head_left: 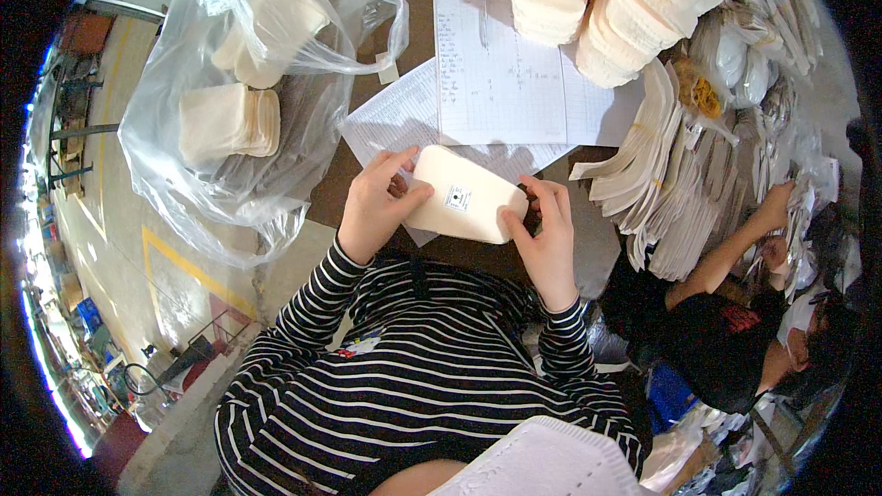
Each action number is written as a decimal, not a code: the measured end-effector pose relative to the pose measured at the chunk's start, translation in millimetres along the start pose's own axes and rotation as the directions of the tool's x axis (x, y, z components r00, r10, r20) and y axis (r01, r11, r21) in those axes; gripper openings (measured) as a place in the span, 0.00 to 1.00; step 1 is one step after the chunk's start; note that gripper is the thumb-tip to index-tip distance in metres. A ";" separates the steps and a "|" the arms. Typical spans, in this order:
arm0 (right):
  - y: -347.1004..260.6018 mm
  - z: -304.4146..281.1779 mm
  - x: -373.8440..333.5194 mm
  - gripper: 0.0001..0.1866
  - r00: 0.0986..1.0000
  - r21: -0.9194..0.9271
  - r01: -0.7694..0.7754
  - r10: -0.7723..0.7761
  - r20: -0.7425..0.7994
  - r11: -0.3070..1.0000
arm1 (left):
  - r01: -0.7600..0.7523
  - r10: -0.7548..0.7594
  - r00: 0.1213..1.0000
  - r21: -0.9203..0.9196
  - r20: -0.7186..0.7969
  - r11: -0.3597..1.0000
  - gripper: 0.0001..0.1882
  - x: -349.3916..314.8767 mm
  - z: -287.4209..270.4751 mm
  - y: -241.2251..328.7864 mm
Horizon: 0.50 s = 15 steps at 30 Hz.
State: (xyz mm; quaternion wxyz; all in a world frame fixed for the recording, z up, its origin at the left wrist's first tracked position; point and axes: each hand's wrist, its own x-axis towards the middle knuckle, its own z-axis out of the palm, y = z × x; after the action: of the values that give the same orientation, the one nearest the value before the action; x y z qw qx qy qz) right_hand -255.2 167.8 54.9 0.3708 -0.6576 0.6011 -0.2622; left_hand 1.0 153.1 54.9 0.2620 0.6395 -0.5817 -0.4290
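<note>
Between my two hands, in front of my striped top, is a cream pad (482, 211) with rounded corners and a small printed label on its upper face. My left hand (372, 207) grips its left end, thumb on top and fingers behind. At the opposite end my right hand (544, 239) pinches the edge between thumb and fingers. Its underside is hidden. Beyond it lie an open notebook (501, 83) with ruled, handwritten pages and a printed sheet (390, 124) partly beneath it. A pen (484, 14) rests on the notebook.
A clear plastic bag (147, 119) at the left holds stacks of similar pads (225, 124). More pad stacks (634, 9) stand at the back right. Bundles of pale flat strips (648, 165) lie at the right, near a co-worker's arm (726, 243). A white mask (551, 459) juts in below.
</note>
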 end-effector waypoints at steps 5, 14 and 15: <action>-21.1 -6.7 0.2 0.48 0.963 -0.159 0.230 -0.201 0.181 0.960 | -0.343 0.344 0.937 0.035 -0.057 0.939 0.42 -9.6 15.4 -5.9; -18.4 10.2 6.3 0.48 0.909 -0.314 0.330 -0.211 0.359 0.890 | -0.565 0.478 0.808 0.685 0.345 0.460 0.49 -16.8 34.5 -21.4; -21.4 7.9 4.8 0.48 0.912 -0.318 0.325 -0.207 0.354 0.891 | -0.566 0.458 0.816 0.651 0.354 0.506 0.48 -17.4 28.0 -11.3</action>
State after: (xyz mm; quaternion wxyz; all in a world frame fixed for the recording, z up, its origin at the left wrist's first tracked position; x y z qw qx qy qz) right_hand -235.6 164.5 67.0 0.2901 -0.8253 0.4767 -0.0867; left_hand -16.2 176.6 35.8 0.0587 0.4567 -0.8815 -0.1046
